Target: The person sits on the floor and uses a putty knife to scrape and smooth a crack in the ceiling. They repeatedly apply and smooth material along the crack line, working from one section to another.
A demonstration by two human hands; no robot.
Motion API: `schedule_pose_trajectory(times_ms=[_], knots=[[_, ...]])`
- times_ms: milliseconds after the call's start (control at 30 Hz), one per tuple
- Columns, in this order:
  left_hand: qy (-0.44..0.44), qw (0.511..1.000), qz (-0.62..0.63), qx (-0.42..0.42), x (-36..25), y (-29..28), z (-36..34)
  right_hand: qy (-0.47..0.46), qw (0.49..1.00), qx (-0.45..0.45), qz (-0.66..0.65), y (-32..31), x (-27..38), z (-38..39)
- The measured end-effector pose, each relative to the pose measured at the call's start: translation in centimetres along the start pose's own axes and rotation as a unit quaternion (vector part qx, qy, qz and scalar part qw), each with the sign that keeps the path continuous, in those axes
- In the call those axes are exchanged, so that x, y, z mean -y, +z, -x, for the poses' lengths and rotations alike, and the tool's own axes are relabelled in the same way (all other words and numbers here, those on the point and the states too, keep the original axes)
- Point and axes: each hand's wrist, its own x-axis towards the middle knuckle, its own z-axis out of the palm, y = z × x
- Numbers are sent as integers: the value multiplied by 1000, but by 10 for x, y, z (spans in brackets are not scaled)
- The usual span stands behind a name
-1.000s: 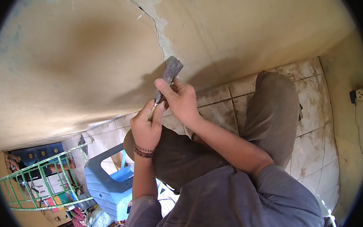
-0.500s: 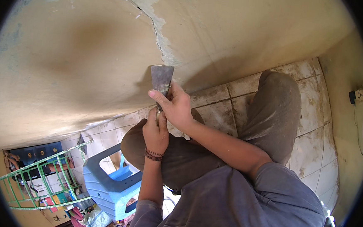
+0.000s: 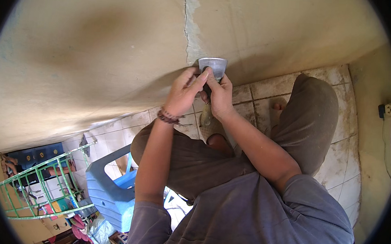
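Note:
A metal scraper with a broad, bright blade is held up close to the lower wall, its blade edge turned toward the wall. My right hand is closed around the neck of the scraper, thumb on the blade. From the other side my left hand, with a dark beaded bracelet at the wrist, closes on it too, its thumb against the blade's lower part. The handle points down toward my lap, partly hidden by my fingers. Just beyond the blade, a jagged crack edged with bare grey patches runs up the beige wall.
Stained white floor tiles lie under my crossed legs. A blue plastic stool stands at my left, with a green metal rack beyond it. On the right side wall is a socket with a black plug.
My left hand has moved from the handle up to the blade. The scraper has turned from its dark face to a bright one. Both hands are farther right, and the view has shifted.

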Motion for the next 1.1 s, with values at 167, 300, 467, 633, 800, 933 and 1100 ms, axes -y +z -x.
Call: schedule_pose_trajectory(times_ms=[167,300,467,633,800,933,1100], knots=[[13,995,88,-38,46,19,-12,-80,996,-24,-17,-4,-7,-10],[50,988,118,-80,50,21,-15,-93,994,-58,-3,3,-8,-12],[49,985,110,-120,45,25,-17,-119,991,-55,28,2,-6,-11],[62,984,64,-156,48,33,-16,-130,988,-63,46,-5,-13,-9],[47,982,118,-141,54,35,-17,-135,988,-48,60,-7,-4,-18],[54,980,130,-143,67,57,-22,-157,982,-50,95,-27,-5,-17],[53,970,156,-179,69,86,-21,-160,973,-52,159,-39,1,-19]])
